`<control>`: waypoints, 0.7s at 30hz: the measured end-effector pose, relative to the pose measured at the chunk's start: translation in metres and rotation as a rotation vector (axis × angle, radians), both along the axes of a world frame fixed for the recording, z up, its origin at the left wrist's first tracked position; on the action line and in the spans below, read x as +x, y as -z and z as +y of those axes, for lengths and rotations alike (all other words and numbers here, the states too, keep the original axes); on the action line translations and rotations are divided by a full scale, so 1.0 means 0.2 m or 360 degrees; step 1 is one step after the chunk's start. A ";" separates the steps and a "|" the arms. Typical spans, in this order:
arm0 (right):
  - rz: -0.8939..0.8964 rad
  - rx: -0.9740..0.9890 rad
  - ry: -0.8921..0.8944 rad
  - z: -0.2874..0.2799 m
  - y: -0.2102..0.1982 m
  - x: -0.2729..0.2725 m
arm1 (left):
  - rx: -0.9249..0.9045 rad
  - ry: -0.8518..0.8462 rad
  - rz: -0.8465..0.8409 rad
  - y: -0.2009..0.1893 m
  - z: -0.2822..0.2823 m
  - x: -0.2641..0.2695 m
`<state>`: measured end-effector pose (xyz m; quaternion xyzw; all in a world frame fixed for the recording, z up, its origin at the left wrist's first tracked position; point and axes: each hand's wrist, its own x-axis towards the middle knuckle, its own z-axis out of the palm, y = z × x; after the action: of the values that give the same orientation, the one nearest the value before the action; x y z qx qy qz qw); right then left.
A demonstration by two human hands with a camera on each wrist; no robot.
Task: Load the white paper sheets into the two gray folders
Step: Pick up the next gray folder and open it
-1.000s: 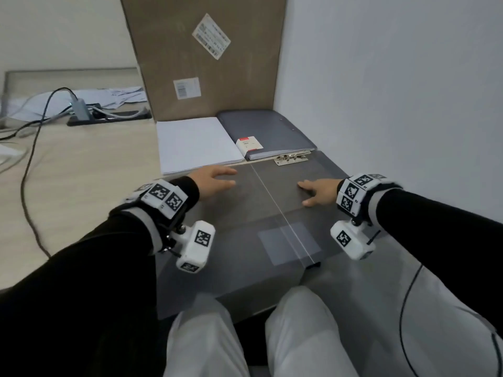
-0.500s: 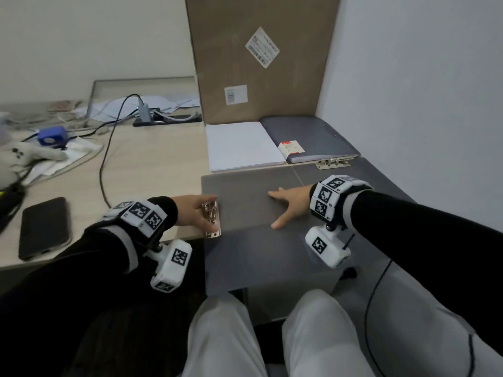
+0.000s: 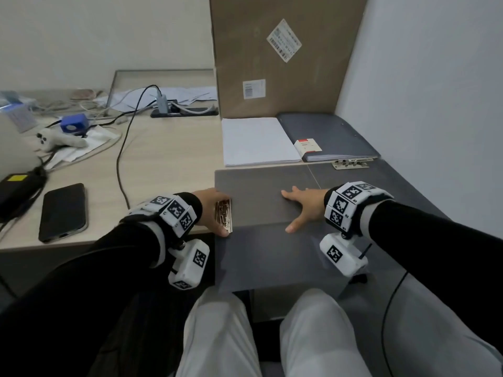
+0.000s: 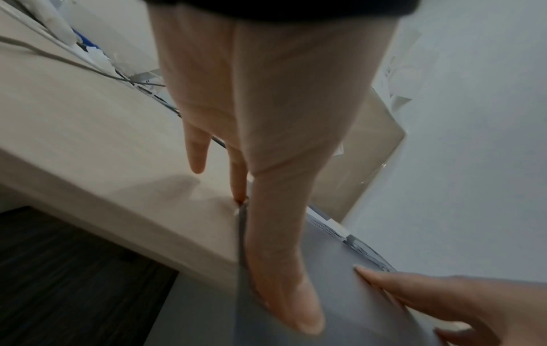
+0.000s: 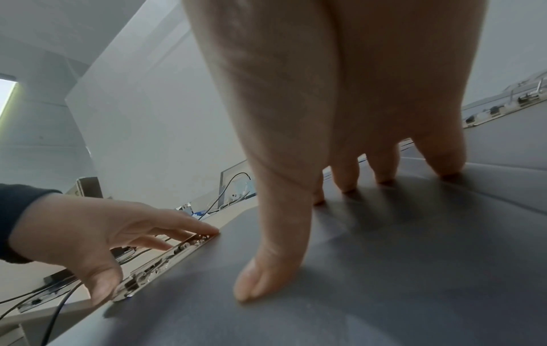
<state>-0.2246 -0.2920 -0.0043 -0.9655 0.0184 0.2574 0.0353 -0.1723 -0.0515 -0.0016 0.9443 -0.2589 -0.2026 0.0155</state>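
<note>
Folder [image 3: 261, 202], the near gray one, lies shut on the desk's front edge, partly overhanging it toward the person's lap, and serves as the landmark. The right hand [image 3: 304, 208] rests flat on its cover with fingers spread wide and straight, thumb toward the near edge; the right wrist view shows the fingertips [image 5: 346, 185] pressing the gray surface. The left hand [image 3: 215, 210] is at the folder's left edge, fingers and thumb bracketing the metal clip [image 3: 224, 216] there; thumb and fingers touch the clip's ends, but whether they truly pinch it I cannot tell. Just beyond the folder's far edge lies the paper stack [image 3: 255, 141], white and squared, seemingly untouched. Right of the stack, also beyond the near folder, sits the second folder [image 3: 326, 137] with a small red-and-white card [image 3: 307, 145] on its near corner and another clip [image 3: 351, 164] at its near edge. I judge the task barely begun: no sheet shows inside either folder, the near one needs opening or unclipping first, and both loads are still to do. Left of the folder the pale wood desk [image 3: 163, 159] carries a phone [image 3: 64, 212], a black cable [image 3: 122, 148], a blue cube [image 3: 73, 123] and loose clutter farther off. Behind the stack a cardboard box [image 3: 283, 55] stands upright against a plain white wall [image 3: 435, 77], which closes the corner to the folder's right.
</note>
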 end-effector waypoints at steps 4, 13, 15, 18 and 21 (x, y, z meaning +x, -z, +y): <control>0.0007 0.0037 0.0023 0.00 0.00 -0.01 | -0.0311 -0.0175 0.0307 -0.01 0.08 0.04; 0.0026 0.0082 0.0017 -0.01 0.01 -0.02 | -0.1057 -0.0924 0.0165 0.04 -0.02 0.20; 0.0030 0.0090 0.0017 -0.01 0.02 -0.02 | -0.0952 -0.0934 0.0168 0.06 -0.04 0.25; 0.0043 0.0103 0.0008 -0.02 0.01 0.00 | -0.0767 -0.0886 0.0121 0.04 -0.05 0.29; 0.0051 0.0111 -0.0021 0.00 0.01 0.03 | -0.0631 -0.0882 0.0126 0.03 -0.05 0.33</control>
<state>-0.2195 -0.2923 -0.0067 -0.9595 0.0036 0.2736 0.0669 -0.1064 -0.0609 -0.0072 0.9488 -0.0260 -0.1729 0.2631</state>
